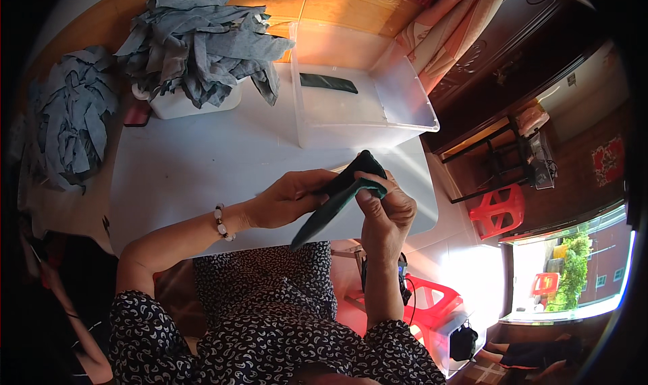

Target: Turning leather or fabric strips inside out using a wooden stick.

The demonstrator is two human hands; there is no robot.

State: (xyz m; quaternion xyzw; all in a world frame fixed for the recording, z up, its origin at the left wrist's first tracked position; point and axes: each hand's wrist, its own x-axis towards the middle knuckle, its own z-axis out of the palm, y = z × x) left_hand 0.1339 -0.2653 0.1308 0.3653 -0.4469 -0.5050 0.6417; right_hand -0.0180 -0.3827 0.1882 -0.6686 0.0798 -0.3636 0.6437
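Note:
My two hands are raised over the white table [175,162], both on a long dark green cloth piece [317,221], which is folded over near my right hand, with a lighter green part showing. My left hand [297,198] grips it from the left, its fingers partly behind the cloth. My right hand [388,209] pinches the folded part between thumb and fingers. A similar dark green strip [329,83] lies in the clear plastic bin [412,118] beyond my hands.
Grey cloth strips are heaped on a white container [202,41], with another pile [71,118] at far left. Red plastic stools [496,209] and a dark cabinet [466,54] are at right. Another person's arm [71,311] shows at lower left, someone's legs [533,354] at lower right.

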